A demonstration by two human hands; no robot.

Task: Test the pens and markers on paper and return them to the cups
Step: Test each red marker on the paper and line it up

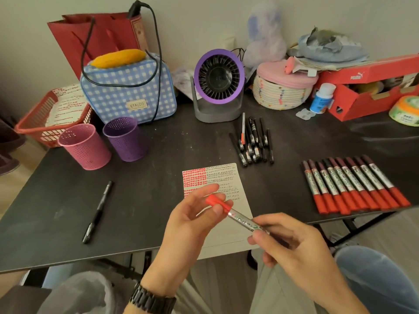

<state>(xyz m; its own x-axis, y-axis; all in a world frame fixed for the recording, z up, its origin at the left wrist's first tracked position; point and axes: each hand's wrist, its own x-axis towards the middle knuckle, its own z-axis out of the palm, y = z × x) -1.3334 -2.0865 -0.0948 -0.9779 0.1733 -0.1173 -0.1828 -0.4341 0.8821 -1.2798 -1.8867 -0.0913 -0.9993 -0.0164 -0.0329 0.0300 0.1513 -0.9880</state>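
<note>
Left hand [192, 220], with a dark watch band [152, 302] at the wrist, pinches the red cap [217, 203] of a marker [240, 219] between thumb and fingertips. The right hand [292, 248] grips the marker's silver printed barrel lower down, fingers curled around it. The marker slants in the air above the near end of a sheet of paper [229, 177] (its upper part is filled with rows of red and black test marks). The paper lies on a dark table [158, 173]. At far left stand a pink cup [85, 147] and a purple cup [125, 139], side by side, both perforated. A lone black pen [97, 211] lies left of the paper. A pile of black pens [252, 141] sits beyond the paper, and a neat row of red-capped markers [353, 184] lies at right.
</note>
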